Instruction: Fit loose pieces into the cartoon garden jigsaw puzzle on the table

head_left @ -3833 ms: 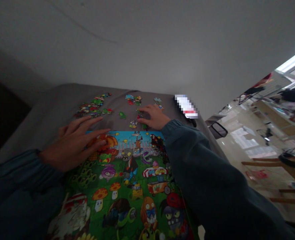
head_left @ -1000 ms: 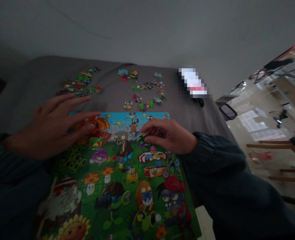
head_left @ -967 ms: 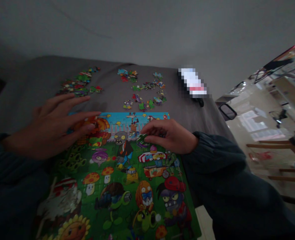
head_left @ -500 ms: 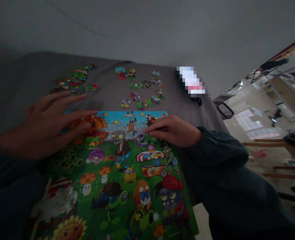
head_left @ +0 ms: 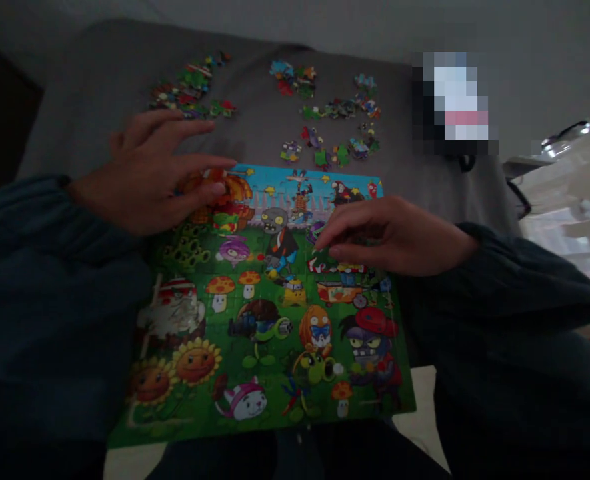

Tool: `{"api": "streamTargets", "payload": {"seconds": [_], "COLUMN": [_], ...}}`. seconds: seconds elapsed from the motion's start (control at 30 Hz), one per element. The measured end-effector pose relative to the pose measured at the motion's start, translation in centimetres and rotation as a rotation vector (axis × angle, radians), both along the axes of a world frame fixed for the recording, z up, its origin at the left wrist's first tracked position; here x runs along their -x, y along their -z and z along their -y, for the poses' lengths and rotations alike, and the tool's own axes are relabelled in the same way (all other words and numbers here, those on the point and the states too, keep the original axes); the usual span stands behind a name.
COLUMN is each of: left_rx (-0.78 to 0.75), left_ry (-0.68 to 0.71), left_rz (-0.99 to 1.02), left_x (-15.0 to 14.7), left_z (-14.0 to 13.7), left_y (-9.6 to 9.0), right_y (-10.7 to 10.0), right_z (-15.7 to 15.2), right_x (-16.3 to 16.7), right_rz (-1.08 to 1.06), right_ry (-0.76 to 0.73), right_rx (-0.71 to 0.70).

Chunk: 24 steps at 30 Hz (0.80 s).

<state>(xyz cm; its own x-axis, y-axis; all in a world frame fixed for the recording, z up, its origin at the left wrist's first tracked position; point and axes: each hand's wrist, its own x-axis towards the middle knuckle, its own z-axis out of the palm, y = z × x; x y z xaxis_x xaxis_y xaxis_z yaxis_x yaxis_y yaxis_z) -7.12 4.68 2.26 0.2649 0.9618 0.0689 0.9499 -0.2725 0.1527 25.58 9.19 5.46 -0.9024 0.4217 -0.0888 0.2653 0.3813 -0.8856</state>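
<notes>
A jigsaw puzzle (head_left: pixel 255 293) with cartoon plants and zombies lies before me, mostly assembled, blue sky at the far edge and green grass below. My left hand (head_left: pixel 159 173) rests over its upper left corner, fingers spread, the index fingertip at the far edge by the orange pumpkin. Over the right side, my right hand (head_left: pixel 389 233) has thumb and index finger close together above the striped awning of a food cart. A small dark green puzzle piece (head_left: pixel 321 258) seems to be at those fingertips; its outline is hard to make out in the dim light.
Loose puzzle pieces (head_left: pixel 189 83) are heaped at the far left on the grey cloth (head_left: pixel 255 127). More pieces (head_left: pixel 342 107) lie scattered beyond the board's far edge. A phone with a lit, pixelated screen (head_left: pixel 457 100) stands at the far right. My legs are under the near edge.
The view has tilted down and shifted left, showing more of the puzzle's near edge. My right hand has moved nearer to me over the board, from the fence to the awning. The left stays put.
</notes>
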Motion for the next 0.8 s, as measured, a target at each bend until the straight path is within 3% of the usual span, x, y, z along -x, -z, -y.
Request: {"api": "streamTargets", "payload": {"seconds": [0.17, 0.3, 0.47, 0.67, 0.8], "left_rx": [0.078, 0.079, -0.057, -0.017, 0.005], "left_ry": [-0.039, -0.019, 0.026, -0.009, -0.03], "left_rz": [0.011, 0.016, 0.066, 0.049, 0.027], "left_x": [-0.5, -0.4, 0.0, -0.3, -0.7], "left_z": [0.1, 0.1, 0.0, 0.0, 0.0], "left_y": [-0.6, -0.5, 0.5, 0.4, 0.2], "right_y": [-1.1, -0.9, 0.1, 0.4, 0.3], "right_z": [3.1, 5.7, 7.6, 9.3, 10.1], "right_x": [1.6, 3.1, 4.2, 4.2, 3.9], "right_rz": [-0.028, -0.017, -0.007, 0.183, 0.258], "right_ry": [-0.238, -0.307, -0.253, -0.07, -0.002], "right_rx": [-0.017, -0.001, 0.038, 0.224, 0.252]}}
